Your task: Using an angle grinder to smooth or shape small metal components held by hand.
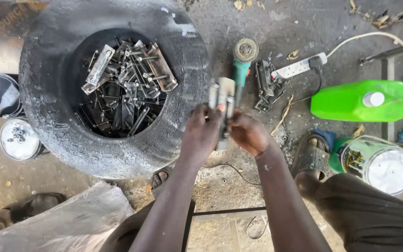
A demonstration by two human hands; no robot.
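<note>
Grey metal bracket (223, 105) held upright between left hand (201, 133) and right hand (248, 133), both gripping its lower half; long axis toward 12 o'clock, tyre (47, 116) of similar parts at 10 o'clock.

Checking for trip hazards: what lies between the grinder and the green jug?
In the head view, a dark metal part and a white power strip lie between the grinder and green jug.
</note>
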